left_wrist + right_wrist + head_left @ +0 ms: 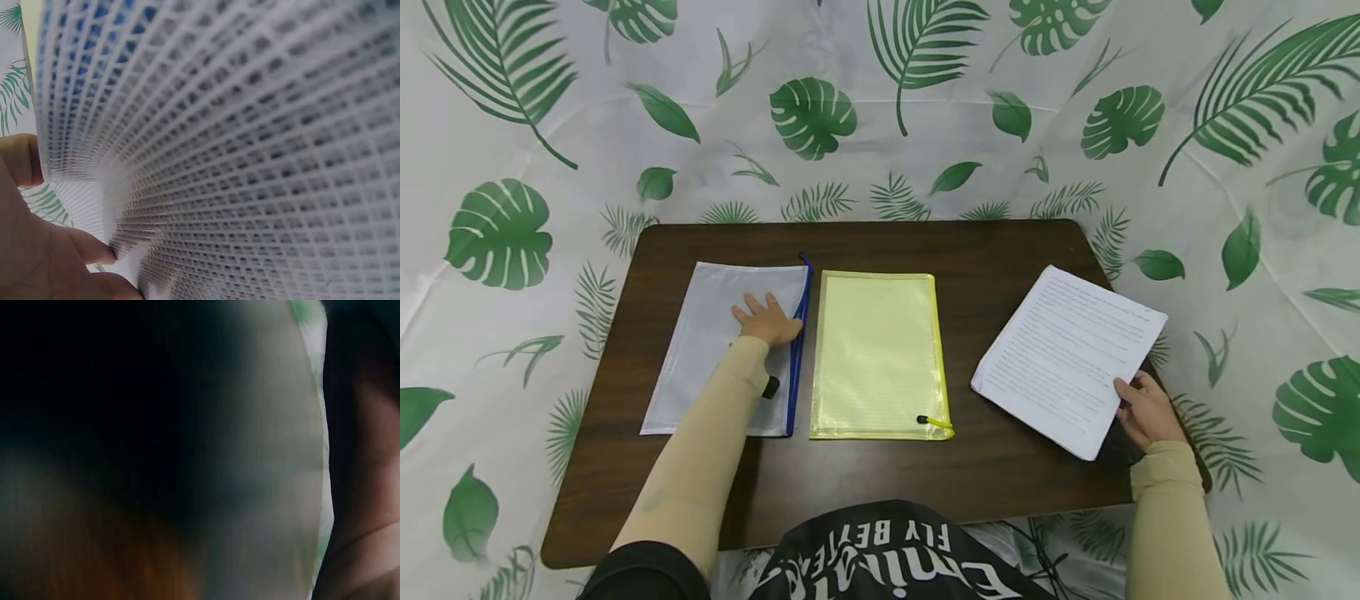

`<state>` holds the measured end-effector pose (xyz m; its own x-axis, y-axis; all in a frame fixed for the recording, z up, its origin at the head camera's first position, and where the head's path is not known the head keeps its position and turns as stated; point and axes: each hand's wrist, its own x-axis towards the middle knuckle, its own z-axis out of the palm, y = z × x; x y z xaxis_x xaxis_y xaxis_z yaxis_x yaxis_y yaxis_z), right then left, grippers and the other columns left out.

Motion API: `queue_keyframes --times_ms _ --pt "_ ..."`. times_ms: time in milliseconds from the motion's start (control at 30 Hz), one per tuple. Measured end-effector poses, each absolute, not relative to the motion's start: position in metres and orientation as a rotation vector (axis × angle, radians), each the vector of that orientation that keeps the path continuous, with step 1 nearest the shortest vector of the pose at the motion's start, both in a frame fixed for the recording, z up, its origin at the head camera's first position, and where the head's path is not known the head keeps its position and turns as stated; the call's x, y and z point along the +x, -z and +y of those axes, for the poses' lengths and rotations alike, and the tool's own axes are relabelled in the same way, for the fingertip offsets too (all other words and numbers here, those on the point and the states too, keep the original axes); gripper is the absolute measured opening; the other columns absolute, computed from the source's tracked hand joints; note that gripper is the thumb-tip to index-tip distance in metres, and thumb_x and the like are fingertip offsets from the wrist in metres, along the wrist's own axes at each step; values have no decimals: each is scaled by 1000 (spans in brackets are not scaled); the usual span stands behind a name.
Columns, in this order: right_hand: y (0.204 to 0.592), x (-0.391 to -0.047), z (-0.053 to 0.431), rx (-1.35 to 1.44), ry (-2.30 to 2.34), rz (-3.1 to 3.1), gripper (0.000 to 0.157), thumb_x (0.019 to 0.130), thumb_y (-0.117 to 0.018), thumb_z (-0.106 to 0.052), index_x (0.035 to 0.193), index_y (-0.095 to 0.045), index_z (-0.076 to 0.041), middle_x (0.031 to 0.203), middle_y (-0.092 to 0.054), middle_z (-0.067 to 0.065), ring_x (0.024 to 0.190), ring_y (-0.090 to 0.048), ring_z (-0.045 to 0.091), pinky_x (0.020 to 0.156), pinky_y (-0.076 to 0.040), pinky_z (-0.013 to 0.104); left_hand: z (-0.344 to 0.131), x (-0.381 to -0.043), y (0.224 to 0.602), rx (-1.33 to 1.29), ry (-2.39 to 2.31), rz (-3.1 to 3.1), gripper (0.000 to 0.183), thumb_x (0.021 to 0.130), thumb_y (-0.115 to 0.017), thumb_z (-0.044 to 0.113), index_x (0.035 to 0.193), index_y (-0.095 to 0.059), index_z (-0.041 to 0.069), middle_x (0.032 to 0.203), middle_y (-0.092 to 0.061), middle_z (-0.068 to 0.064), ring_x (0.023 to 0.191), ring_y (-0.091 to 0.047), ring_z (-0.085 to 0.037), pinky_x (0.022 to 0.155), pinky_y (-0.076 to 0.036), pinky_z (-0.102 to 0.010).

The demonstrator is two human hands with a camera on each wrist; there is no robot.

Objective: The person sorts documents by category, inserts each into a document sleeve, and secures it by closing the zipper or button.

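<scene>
A: What's on the desk (970, 479)?

B: A clear pouch (707, 358) on the left, a yellow pouch (880, 358) in the middle and some papers (1067, 358) on the right. One corner of the papers sticks out past the side of the desk.

A: What are the hands doing?

B: The left hand (766, 323) lies on the clear pouch with its fingers spread wide. The right hand (1148, 414) pinches the papers by one edge, thumb on top. I can't see all the fingers under there.

A: How can you do this part well?

B: I think the left hand should press softly, so the pouch can't slide or wrinkle. The right hand should pinch all the sheets together and hold them flat. If the pinch is loose, they could slip apart or bend.

A: Is anything in the pouches?

B: Both look flat, and I see nothing inside. The clear one has a blue zip (795, 375), but I can't tell if it is open. The yellow one has a little zip pull (922, 419) near its bottom right corner.
</scene>
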<state>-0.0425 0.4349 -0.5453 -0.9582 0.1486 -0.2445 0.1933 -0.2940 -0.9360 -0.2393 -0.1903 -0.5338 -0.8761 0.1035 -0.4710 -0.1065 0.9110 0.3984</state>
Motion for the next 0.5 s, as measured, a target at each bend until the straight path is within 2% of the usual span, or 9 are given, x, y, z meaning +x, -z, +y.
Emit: queue_keyframes --times_ms 67,133,300,500 --pt "544 -52 423 502 2479 1853 23 106 -47 -3 128 -41 -8 98 -75 4 72 -69 11 51 -51 23 -192 -240 535 17 -552 2582 92 103 -38 50 157 6 -10 153 20 -45 139 18 -68 114 8 -71" --pt "541 -60 410 544 2488 1843 22 106 -48 -3 126 -42 -7 92 -75 5 62 -64 10 46 -47 21 -192 -240 535 22 -542 2585 93 103 -39 51 157 5 -11 154 19 -46 139 16 -68 115 8 -70" --pt "534 -77 378 504 2528 1768 22 106 -45 0 128 -40 -3 92 -74 8 57 -60 11 45 -45 22 -193 -241 533 26 -569 2586 92 101 -41 49 157 2 -11 154 16 -46 139 13 -69 115 5 -70" --pt "531 -97 352 445 2468 1756 26 107 -45 -3 132 -38 -1 90 -74 9 52 -55 10 43 -42 21 -195 -244 531 24 -553 2576 91 101 -40 48 158 1 -10 155 15 -45 139 10 -70 117 -1 -70"
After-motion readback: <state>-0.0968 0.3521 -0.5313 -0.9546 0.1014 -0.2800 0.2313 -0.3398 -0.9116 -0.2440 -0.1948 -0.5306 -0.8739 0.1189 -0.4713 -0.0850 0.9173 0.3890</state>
